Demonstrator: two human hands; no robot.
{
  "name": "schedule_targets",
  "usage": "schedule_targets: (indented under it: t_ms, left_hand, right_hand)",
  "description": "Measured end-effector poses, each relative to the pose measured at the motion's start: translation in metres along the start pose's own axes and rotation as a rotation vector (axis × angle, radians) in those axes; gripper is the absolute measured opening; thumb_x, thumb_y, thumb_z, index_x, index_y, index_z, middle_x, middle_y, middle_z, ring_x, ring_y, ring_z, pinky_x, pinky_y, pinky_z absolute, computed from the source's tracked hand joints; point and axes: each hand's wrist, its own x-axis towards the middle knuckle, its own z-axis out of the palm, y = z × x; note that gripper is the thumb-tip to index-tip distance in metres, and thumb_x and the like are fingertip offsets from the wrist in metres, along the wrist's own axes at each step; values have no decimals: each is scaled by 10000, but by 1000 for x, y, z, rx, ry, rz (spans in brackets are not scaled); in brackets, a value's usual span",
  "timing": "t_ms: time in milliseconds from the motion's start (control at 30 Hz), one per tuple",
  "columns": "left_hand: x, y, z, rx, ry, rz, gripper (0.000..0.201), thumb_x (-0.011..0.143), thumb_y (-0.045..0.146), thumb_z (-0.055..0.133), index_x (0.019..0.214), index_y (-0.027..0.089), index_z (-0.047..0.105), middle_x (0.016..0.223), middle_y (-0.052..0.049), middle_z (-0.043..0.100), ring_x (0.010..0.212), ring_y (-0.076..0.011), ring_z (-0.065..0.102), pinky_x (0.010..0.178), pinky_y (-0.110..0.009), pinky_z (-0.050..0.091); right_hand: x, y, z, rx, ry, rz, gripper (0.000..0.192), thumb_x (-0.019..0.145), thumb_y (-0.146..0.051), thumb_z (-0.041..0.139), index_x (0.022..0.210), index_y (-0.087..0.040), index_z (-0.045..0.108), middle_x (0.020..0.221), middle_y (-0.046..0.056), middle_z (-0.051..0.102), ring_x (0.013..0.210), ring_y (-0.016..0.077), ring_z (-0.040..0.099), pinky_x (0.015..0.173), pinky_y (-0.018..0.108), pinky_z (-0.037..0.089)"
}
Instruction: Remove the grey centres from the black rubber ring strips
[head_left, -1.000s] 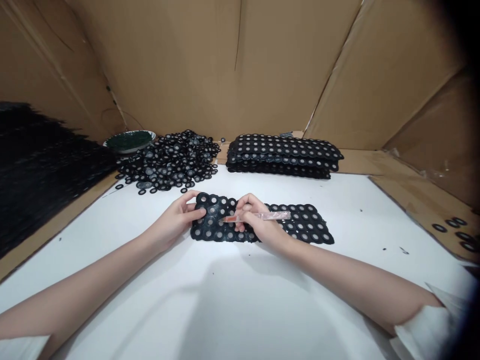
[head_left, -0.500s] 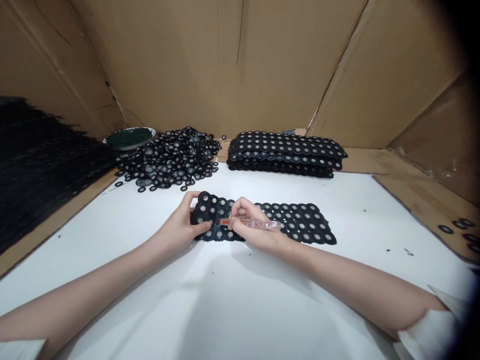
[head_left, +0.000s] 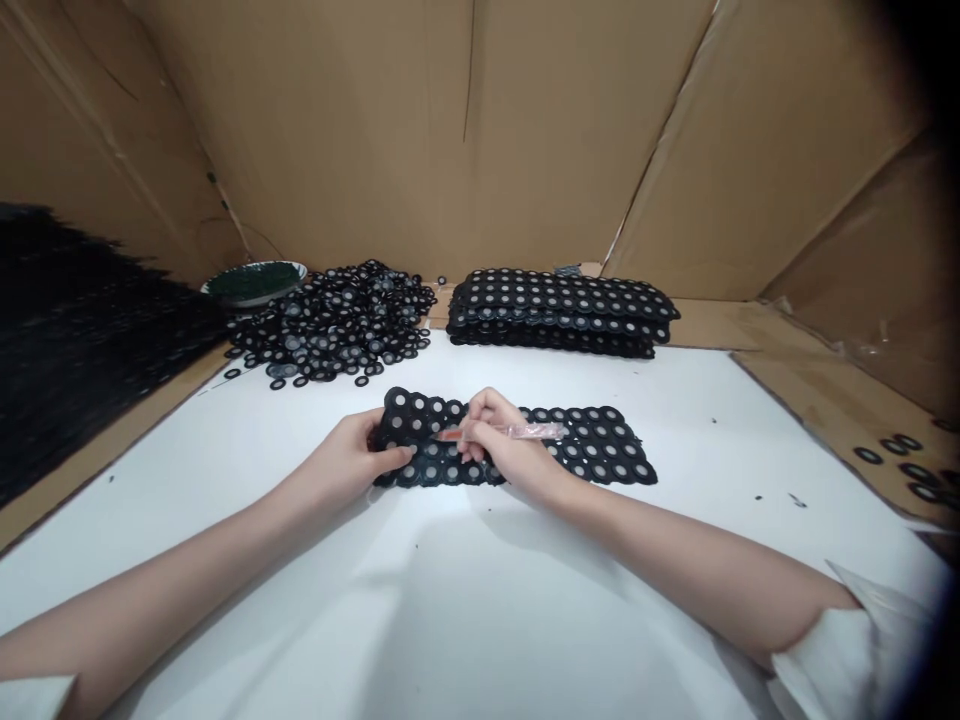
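Note:
A black sheet of joined rings with grey centres (head_left: 592,445) lies flat on the white table (head_left: 450,600) in front of me. My left hand (head_left: 352,462) pinches the sheet's left end, thumb on top. My right hand (head_left: 504,445) holds a thin clear pen-like tool with a red tip (head_left: 517,431) like a pencil. Its red tip points left and rests on the sheet near my left thumb.
A heap of loose black rings (head_left: 337,320) lies at the back left, beside a shallow dish of green material (head_left: 255,282). A stack of ring sheets (head_left: 559,308) sits at the back centre. Black material (head_left: 82,340) fills the left side. Cardboard walls (head_left: 465,130) surround the table; several loose rings (head_left: 900,460) lie at right.
Both hands stay on the sheet's left end. The tool tip has shifted slightly along the sheet, and my left thumb has re-gripped the edge.

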Motion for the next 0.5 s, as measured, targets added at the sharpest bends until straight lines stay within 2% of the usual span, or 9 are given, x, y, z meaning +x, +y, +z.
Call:
schedule_targets:
  t_ms: [100,233,333,433,500]
  left_hand:
    - [6,-3,-4,-31,-1,-20,145,626,280,649,695,165,592,691,-27,631,604,-175,550,523,-268,402]
    - [12,-8,-4,-11,62,-49,221,651,372,630,664,158,580,656,-28,620,581,-164,541,504,-262,402]
    - [12,-9,-2,10,105,-54,215,639,357,641,633,157,563,623,-13,600,559,-152,532,491,-252,388]
    - [9,-8,2,-16,105,-69,207,656,347,624,690,148,580,682,-33,625,600,-168,556,523,-265,407]
    - [6,-7,5,-63,88,-86,219,678,345,602,748,138,588,724,-50,637,625,-177,567,543,-274,414]
  right_hand:
    - [-1,1,0,57,49,5,71,745,-177,403,741,-219,345,586,-60,479,575,97,488,551,231,369]
    - [-3,2,3,74,40,21,58,773,-219,416,772,-223,358,658,-44,519,586,92,492,550,231,372]
    - [-3,3,4,71,39,27,61,789,-245,418,790,-227,360,693,-28,534,705,119,550,570,233,377]
    - [-3,4,5,23,16,1,49,801,-248,405,799,-232,359,716,-18,534,872,153,565,599,236,373]
    - [-3,6,6,-48,22,-20,39,805,-244,391,796,-233,355,713,-22,519,874,157,561,603,239,367]
